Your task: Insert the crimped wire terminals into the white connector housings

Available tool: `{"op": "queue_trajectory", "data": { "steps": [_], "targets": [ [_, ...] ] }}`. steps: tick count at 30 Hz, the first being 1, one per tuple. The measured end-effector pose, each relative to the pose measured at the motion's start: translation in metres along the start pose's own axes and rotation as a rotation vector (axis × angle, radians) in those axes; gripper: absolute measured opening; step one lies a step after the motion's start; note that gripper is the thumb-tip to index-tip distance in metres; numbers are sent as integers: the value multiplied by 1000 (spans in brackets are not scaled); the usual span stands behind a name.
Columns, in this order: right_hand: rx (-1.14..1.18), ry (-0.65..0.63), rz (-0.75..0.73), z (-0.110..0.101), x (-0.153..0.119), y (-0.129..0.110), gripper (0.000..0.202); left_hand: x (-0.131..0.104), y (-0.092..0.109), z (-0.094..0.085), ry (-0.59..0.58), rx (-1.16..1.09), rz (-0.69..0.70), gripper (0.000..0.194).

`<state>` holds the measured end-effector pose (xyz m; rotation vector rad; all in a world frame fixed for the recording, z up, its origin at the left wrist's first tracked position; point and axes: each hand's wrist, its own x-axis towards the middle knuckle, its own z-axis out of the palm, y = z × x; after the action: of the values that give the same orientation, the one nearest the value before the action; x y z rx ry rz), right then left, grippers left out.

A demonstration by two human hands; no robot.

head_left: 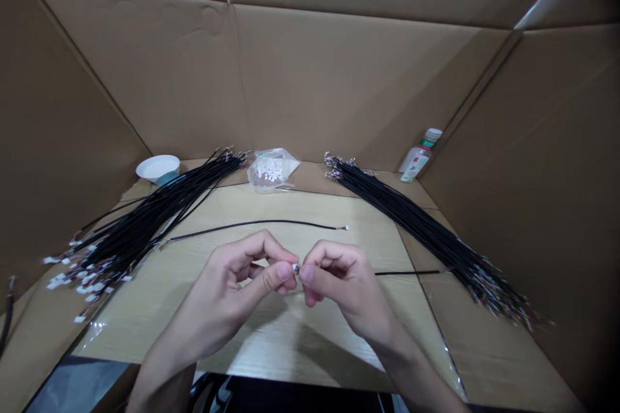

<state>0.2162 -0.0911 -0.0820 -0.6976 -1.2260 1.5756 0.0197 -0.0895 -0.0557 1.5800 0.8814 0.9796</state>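
Above the middle of the table, my left hand point(237, 284) pinches a small white connector point(295, 268) between thumb and forefinger. My right hand point(341, 281) meets it there, its thumb and fingers closed on the wire end of a black cable point(407, 272). That cable runs out behind the right hand toward the right side of the table. The fingertips mostly hide the joint, so how far the wires sit in the connector cannot be told. Just beyond my hands lies a single black cable point(256, 222) with a white connector on its right end.
Black cables with white connectors form a bundle point(169, 200) at left. Another bundle point(402, 219), with bare wire ends, lies at right. A clear bag of white connectors point(272, 170), a white bowl point(157, 168) and a bottle point(419, 156) stand near the cardboard walls point(368, 84).
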Motion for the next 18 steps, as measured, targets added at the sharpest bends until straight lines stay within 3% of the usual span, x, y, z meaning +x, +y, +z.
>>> {"op": "queue_trajectory", "data": {
  "steps": [5, 8, 12, 18],
  "targets": [
    [33, -56, 19, -3, 2, 5, 21, 0, -5, 2, -21, -84, 35, 15],
    [9, -14, -17, -2, 2, 7, 20, 0, -6, 4, -23, -121, 44, 14],
    [-37, 24, -30, -2, 1, 5, 24, 0, -5, 4, -20, -87, 35, 16],
    [-33, -33, 49, -9, 2, 5, 22, -1, -7, 3, -26, -25, -1, 17]
  ]
}}
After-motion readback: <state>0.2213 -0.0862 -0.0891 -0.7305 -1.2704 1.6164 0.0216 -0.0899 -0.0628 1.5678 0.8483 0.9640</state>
